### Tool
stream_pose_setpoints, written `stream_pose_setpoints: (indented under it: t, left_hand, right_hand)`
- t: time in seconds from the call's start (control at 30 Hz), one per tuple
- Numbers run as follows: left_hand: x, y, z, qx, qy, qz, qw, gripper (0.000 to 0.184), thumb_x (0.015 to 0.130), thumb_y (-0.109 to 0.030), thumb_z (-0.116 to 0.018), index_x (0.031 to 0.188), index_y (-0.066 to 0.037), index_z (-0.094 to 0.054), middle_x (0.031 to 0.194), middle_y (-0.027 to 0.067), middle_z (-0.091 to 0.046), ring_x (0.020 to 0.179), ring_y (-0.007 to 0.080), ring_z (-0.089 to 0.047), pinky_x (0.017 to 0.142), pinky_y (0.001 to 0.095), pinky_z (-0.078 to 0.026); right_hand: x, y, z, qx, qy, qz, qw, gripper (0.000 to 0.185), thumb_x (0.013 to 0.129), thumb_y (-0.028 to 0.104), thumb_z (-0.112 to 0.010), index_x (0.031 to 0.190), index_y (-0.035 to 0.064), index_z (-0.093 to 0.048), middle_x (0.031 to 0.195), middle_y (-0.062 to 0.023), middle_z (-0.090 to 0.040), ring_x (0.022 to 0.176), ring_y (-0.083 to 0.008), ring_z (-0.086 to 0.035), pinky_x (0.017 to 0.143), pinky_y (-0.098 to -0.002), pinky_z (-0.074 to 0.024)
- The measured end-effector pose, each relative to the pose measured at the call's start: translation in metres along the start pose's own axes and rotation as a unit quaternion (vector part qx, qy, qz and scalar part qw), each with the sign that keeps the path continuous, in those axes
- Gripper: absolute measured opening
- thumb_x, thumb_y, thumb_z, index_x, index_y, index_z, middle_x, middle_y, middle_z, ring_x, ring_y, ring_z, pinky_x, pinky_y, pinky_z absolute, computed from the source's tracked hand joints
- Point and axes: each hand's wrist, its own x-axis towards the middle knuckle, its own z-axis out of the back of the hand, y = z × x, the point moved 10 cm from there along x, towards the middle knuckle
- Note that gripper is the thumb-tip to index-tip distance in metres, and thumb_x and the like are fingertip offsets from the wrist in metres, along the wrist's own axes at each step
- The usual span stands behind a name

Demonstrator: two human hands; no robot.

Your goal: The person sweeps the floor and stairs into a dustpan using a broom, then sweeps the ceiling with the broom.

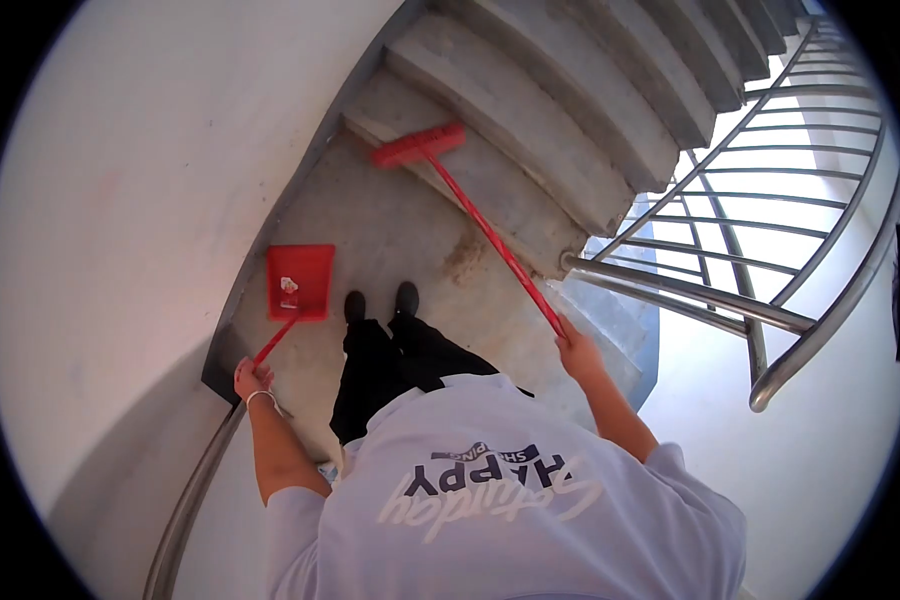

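Observation:
My left hand (253, 379) is closed round the handle of a red dustpan (313, 270), whose pan rests near the left wall. Some pale crumpled litter (289, 290) lies in the pan. With my right hand (578, 348) I grip the upper end of the red handle of a broom (490, 233). The broom's red head (417, 146) is at the lowest step ahead, away from the dustpan; whether its bristles touch the step I cannot tell.
Concrete stairs (530, 130) rise ahead and curve to the right. A metal railing (730, 290) borders them on the right. A white wall (140, 150) stands on the left, with a metal handrail (195, 490) low beside me. A brownish stain (465, 255) marks the landing floor.

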Motion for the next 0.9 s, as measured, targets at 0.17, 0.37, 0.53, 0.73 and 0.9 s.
stream_pose_setpoints:
  t: [0.17,0.37,0.53,0.73,0.9]
  left_hand:
    - [0.004,-0.007,-0.002,0.040,0.019,-0.013,0.999,0.022,0.077,-0.014,-0.055,0.099,-0.009,-0.057,0.076,0.0094,-0.060,0.056,0.0222,-0.059,0.044,0.0331,-0.047]
    - [0.008,-0.017,-0.003,0.095,0.052,-0.037,0.993,0.021,0.078,-0.015,-0.057,0.098,-0.007,-0.057,0.079,0.0092,-0.060,0.055,0.0208,-0.058,0.043,0.0295,-0.046]
    - [0.032,-0.015,-0.007,0.168,0.132,-0.126,0.969,0.020,0.078,-0.015,-0.058,0.096,-0.006,-0.058,0.075,0.0082,-0.060,0.053,0.0187,-0.058,0.041,0.0272,-0.046]
    - [0.038,-0.019,-0.029,0.246,0.251,-0.212,0.912,0.017,0.078,-0.013,-0.058,0.093,-0.006,-0.059,0.076,0.0079,-0.060,0.047,0.0160,-0.055,0.039,0.0252,-0.044]
    - [0.036,-0.026,-0.037,0.284,0.305,-0.258,0.872,0.014,0.078,-0.012,-0.059,0.090,-0.006,-0.060,0.073,0.0066,-0.059,0.046,0.0140,-0.054,0.037,0.0241,-0.042]
  right_hand:
    - [-0.042,0.001,0.024,0.064,-0.031,0.006,0.997,0.046,0.085,0.028,-0.049,0.130,0.0260,-0.039,0.086,-0.0221,-0.061,0.080,-0.0407,-0.058,0.070,-0.0494,-0.0445]
    - [0.020,0.030,-0.039,0.065,-0.052,-0.042,0.996,0.043,0.086,0.031,-0.047,0.128,0.0265,-0.042,0.094,-0.0201,-0.061,0.088,-0.0384,-0.058,0.076,-0.0486,-0.0444]
    - [-0.024,0.001,-0.118,0.183,-0.101,-0.046,0.977,0.046,0.082,0.027,-0.052,0.127,0.0232,-0.044,0.099,-0.0217,-0.059,0.092,-0.0379,-0.057,0.079,-0.0431,-0.0448]
    - [-0.167,-0.025,-0.144,0.156,-0.063,-0.160,0.973,0.046,0.081,0.026,-0.053,0.126,0.0226,-0.045,0.100,-0.0205,-0.059,0.093,-0.0376,-0.056,0.080,-0.0425,-0.0450]
    - [-0.229,-0.019,-0.153,0.201,-0.085,-0.171,0.961,0.045,0.082,0.028,-0.054,0.126,0.0218,-0.046,0.097,-0.0204,-0.060,0.089,-0.0371,-0.058,0.077,-0.0435,-0.0458]
